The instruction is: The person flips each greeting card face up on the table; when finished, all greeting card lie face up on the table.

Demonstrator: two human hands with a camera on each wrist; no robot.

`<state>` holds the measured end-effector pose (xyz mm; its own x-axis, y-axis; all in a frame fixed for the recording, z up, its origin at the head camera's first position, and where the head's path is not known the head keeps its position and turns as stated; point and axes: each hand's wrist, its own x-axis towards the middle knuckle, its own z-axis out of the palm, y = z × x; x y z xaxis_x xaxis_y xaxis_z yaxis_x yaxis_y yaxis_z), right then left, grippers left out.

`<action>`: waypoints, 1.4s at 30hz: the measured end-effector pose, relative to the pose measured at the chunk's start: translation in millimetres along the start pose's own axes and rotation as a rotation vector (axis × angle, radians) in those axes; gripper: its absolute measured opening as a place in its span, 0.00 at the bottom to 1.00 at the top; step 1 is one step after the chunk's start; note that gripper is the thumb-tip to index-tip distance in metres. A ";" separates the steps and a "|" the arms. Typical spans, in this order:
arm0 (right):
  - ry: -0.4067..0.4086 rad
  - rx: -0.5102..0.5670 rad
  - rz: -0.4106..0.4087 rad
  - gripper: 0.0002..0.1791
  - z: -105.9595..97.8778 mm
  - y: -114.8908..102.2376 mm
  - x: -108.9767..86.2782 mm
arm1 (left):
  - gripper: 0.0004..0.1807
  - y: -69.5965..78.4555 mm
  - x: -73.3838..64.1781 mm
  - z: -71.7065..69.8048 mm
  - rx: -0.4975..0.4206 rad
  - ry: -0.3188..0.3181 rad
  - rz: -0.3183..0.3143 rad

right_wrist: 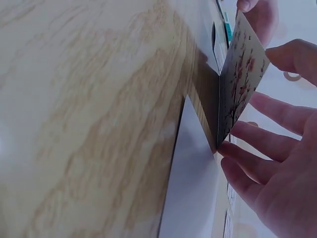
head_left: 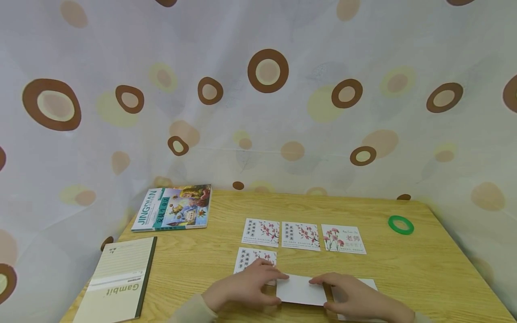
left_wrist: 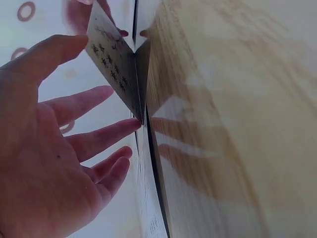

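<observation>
A small greeting card [head_left: 300, 290] stands tilted over the near middle of the table, its blank white side up in the head view. Its other face shows red blossoms in the right wrist view and printed characters in the left wrist view. My left hand [head_left: 252, 283] holds the left edge between thumb and fingertips. At the right edge, the thumb and fingertips of my right hand [head_left: 355, 296] do the same. Partly behind the left hand lies a blossom card [head_left: 244, 258]. Under the right hand lies a white card [right_wrist: 190, 183], partly hidden in the head view.
Beyond the hands lie two blossom cards [head_left: 260, 233] in a row with a carnation card [head_left: 343, 239]. A green tape roll [head_left: 408, 230] is at the back right. A picture book [head_left: 173, 208] and a notebook [head_left: 117, 278] lie on the left. A patterned curtain [head_left: 226, 121] hangs behind.
</observation>
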<state>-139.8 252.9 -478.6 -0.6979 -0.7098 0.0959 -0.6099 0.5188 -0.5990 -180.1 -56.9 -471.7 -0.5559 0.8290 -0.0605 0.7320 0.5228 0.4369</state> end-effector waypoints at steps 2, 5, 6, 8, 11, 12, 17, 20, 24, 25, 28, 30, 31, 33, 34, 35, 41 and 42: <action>0.004 0.053 0.004 0.21 -1.6 2.1 0.5 | 0.27 -0.6 1.1 -1.8 -0.034 0.005 -0.009; 0.010 0.127 0.027 0.19 -4.0 3.4 2.0 | 0.24 -1.6 3.2 -2.9 -0.095 0.013 -0.039; 0.014 0.149 0.036 0.18 -4.9 3.4 2.4 | 0.23 -1.9 3.8 -3.0 -0.120 0.015 -0.056; 0.020 0.197 0.070 0.18 -6.6 2.9 3.2 | 0.22 -2.8 5.0 -2.5 -0.158 0.025 -0.074; 0.026 0.279 0.138 0.18 -8.9 2.6 3.9 | 0.22 -4.1 6.0 -1.0 -0.194 0.049 -0.074; 0.027 0.309 0.162 0.18 -9.5 2.6 4.0 | 0.22 -4.5 6.2 -0.6 -0.203 0.060 -0.069; 0.040 0.455 0.237 0.22 -11.4 4.5 4.4 | 0.24 -5.8 5.5 -1.3 -0.245 0.088 -0.064; 0.054 0.505 0.253 0.23 -12.9 5.8 4.4 | 0.25 -6.2 4.9 -2.8 -0.297 0.097 -0.064; 0.083 0.532 0.296 0.24 -15.9 5.8 6.3 | 0.26 -6.9 4.3 -4.1 -0.391 0.110 -0.080; 0.092 0.531 0.310 0.24 -16.6 5.5 7.1 | 0.26 -7.1 4.1 -4.4 -0.405 0.111 -0.089; 0.125 0.533 0.362 0.25 -18.4 4.5 9.6 | 0.27 -6.9 3.4 -5.7 -0.447 0.113 -0.115; 0.151 0.537 0.393 0.26 -19.5 4.2 11.0 | 0.26 -6.8 3.1 -6.9 -0.463 0.118 -0.128; 0.168 0.534 0.411 0.26 -19.8 4.4 11.8 | 0.26 -6.5 2.9 -7.7 -0.473 0.122 -0.136; 0.202 0.531 0.443 0.26 -20.4 4.8 13.1 | 0.26 -6.4 2.7 -8.6 -0.494 0.134 -0.148; 0.218 0.532 0.447 0.25 -20.6 5.4 13.4 | 0.26 -6.3 2.4 -9.0 -0.505 0.140 -0.155; 0.241 0.532 0.453 0.25 -20.9 5.8 13.9 | 0.26 -6.3 2.1 -9.3 -0.516 0.148 -0.160; 0.359 0.556 0.477 0.20 -22.9 7.6 17.2 | 0.24 -5.9 -1.0 -11.0 -0.576 0.180 -0.178; 0.369 0.565 0.482 0.20 -23.2 7.7 17.9 | 0.23 -5.7 -1.4 -11.4 -0.585 0.182 -0.181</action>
<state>-165.7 255.2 -463.0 -0.9729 -0.2177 -0.0777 -0.0007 0.3389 -0.9408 -188.0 -63.3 -463.9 -0.7460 0.6642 -0.0484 0.3129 0.4137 0.8550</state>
